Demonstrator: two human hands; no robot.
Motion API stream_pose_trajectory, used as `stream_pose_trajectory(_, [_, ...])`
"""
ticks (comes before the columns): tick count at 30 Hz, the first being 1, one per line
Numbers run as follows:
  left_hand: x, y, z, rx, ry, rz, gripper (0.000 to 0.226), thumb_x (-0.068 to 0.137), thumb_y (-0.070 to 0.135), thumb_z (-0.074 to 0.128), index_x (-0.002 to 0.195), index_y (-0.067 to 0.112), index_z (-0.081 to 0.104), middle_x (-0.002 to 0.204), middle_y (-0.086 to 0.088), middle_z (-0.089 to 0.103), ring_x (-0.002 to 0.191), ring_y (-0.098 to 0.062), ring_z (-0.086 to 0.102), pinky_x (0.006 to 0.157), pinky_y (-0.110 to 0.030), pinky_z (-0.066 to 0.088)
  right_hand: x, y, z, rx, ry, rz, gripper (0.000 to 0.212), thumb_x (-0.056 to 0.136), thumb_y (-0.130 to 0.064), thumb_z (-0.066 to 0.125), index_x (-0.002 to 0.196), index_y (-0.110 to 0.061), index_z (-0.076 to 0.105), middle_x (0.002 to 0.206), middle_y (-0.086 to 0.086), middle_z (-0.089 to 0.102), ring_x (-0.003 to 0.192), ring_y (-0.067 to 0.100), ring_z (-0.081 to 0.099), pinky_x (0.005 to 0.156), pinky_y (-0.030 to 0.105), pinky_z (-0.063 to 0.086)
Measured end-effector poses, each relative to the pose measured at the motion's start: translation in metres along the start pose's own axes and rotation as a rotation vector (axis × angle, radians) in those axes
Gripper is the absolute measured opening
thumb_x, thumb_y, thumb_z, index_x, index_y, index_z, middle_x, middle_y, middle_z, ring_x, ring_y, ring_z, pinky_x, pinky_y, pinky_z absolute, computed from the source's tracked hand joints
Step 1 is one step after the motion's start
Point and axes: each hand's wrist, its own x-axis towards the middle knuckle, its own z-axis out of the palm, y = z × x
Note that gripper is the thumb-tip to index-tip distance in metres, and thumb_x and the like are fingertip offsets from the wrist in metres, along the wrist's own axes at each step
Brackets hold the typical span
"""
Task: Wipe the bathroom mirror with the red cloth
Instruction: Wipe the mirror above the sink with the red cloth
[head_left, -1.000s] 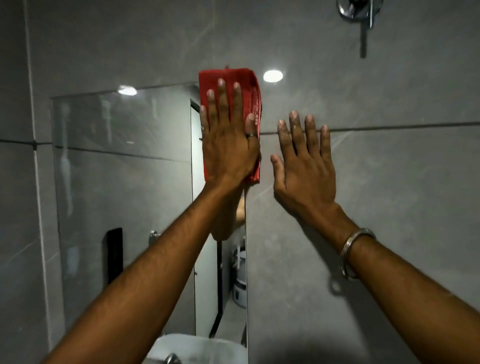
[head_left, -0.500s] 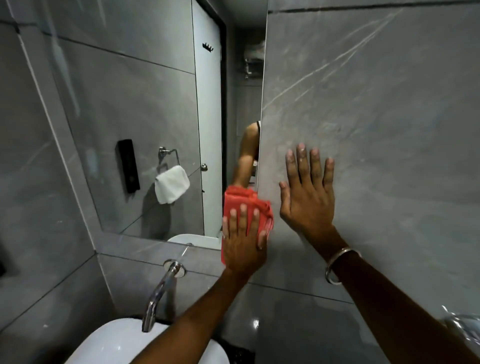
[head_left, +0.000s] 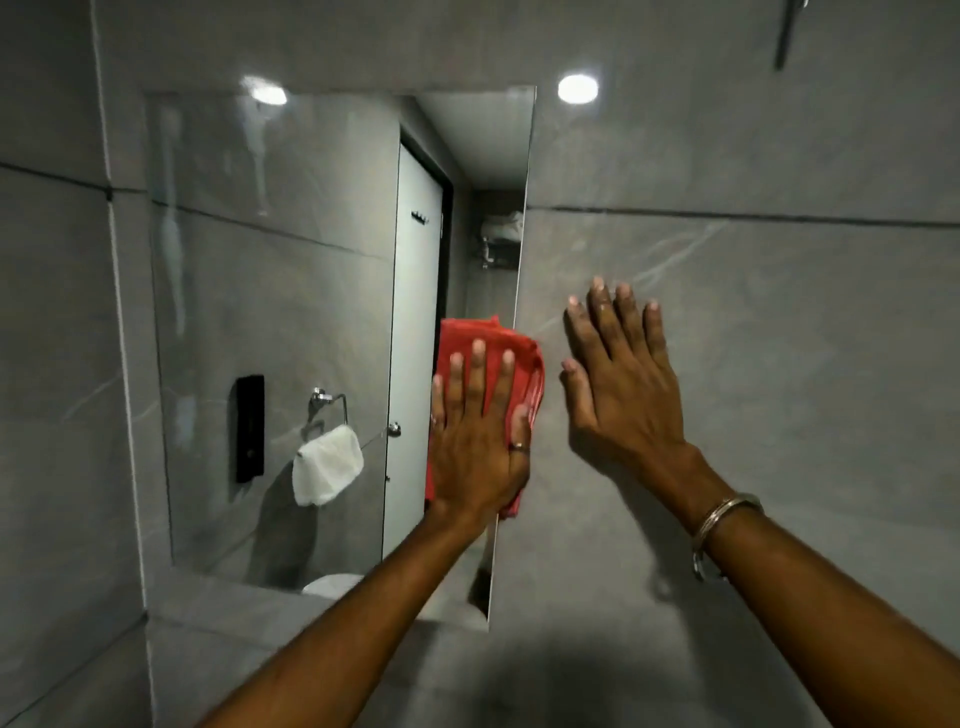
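Note:
The rectangular mirror is set into the grey tiled wall. A folded red cloth lies flat against the glass at the mirror's right edge, about mid-height. My left hand presses on the cloth with fingers spread, a ring on one finger. My right hand rests flat on the grey wall tile just right of the mirror, fingers apart and holding nothing, a metal bangle on its wrist.
The mirror reflects a white door, a white towel on a ring, a black wall unit and ceiling lights. Grey wall tiles surround the mirror. A metal fitting hangs at the top right.
My left hand swept the cloth from the mirror's top right corner down to the bottom edge, and now it is back up at mid-height. My right hand stayed flat on the wall.

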Motion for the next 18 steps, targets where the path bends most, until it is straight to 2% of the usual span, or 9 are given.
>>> stream_pose_trajectory(5, [0.175, 0.014, -0.056, 0.008, 0.093, 0.107, 0.069, 0.108, 0.047, 0.026, 0.164, 0.016, 0.000, 0.172, -0.011, -0.008, 0.160, -0.028, -0.010, 0.130, -0.052, -0.006, 0.123, 0.020, -0.039, 0.032, 0.056, -0.004, 0.066, 0.104, -0.044, 0.029, 0.165, -0.022, 0.015, 0.175, 0.007, 0.007, 0.162, 0.022, -0.004, 0.132, 0.046, -0.002])
stream_pose_trajectory(8, [0.241, 0.014, -0.083, 0.018, 0.114, 0.156, 0.067, 0.109, 0.045, 0.024, 0.163, 0.016, -0.001, 0.172, -0.011, -0.010, 0.160, -0.027, -0.011, 0.129, -0.052, -0.003, 0.173, 0.033, -0.058, 0.022, 0.097, 0.005, 0.065, 0.105, -0.046, 0.026, 0.165, -0.022, 0.015, 0.175, 0.006, 0.007, 0.162, 0.022, -0.003, 0.132, 0.045, -0.003])
stream_pose_trajectory(13, [0.256, -0.016, -0.085, 0.061, 0.151, 0.267, 0.065, 0.108, 0.045, 0.019, 0.164, 0.017, 0.000, 0.173, -0.008, -0.009, 0.160, -0.025, -0.011, 0.131, -0.049, -0.003, 0.216, 0.032, -0.069, 0.000, 0.101, -0.085, 0.067, 0.103, -0.046, 0.025, 0.163, -0.017, 0.023, 0.173, 0.011, 0.016, 0.162, 0.026, 0.005, 0.132, 0.047, 0.004])
stream_pose_trajectory(18, [0.260, -0.071, -0.089, 0.080, 0.189, 0.209, 0.065, 0.107, 0.048, 0.017, 0.164, 0.020, 0.001, 0.173, -0.005, -0.009, 0.160, -0.022, -0.011, 0.131, -0.051, 0.000, 0.242, -0.001, -0.063, -0.016, 0.004, -0.230, 0.068, 0.104, -0.050, 0.019, 0.165, -0.020, 0.017, 0.174, 0.007, 0.010, 0.161, 0.021, -0.001, 0.132, 0.042, -0.002])
